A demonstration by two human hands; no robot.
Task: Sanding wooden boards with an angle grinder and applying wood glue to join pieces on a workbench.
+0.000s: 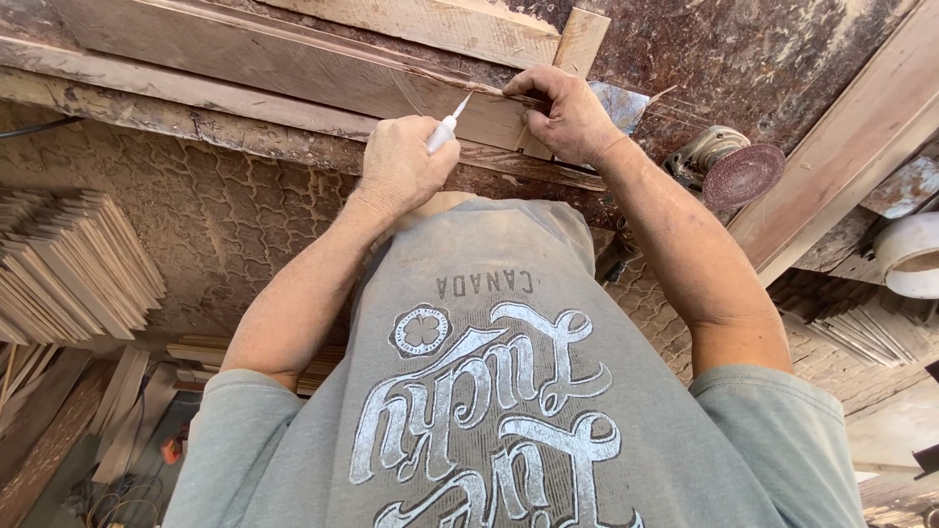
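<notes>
1. Two hands meet at one spot on the worktop (782, 49) — the left hand (401, 166) is wrapped in a fist round a white pen (447, 125), and the right hand (567, 112) lies curled, fingertips down, on a wooden board (323, 73).
2. The pen's tip touches the board's near edge, just beside the right hand's fingertips. The mark seems best kept short and drawn along that edge, since the tip is already there.
3. The right hand appears to be steadying the board; I judge that firm pressure close to the tip keeps the plank from sliding under the stroke.
4. A small upright wood piece (577, 44) stands beside the right hand and touches the board. Whether it serves as a guide I cannot tell.
5. The fist grip sits high on the pen — a lower hold would probably give a cleaner line.
6. A disc sander (729, 166) lies on the worktop near the right forearm, apart from the board; the elbow should stay off it.
7. Stacked thin wood strips (73, 264) rest on the floor (225, 225), well apart from the work.
</notes>
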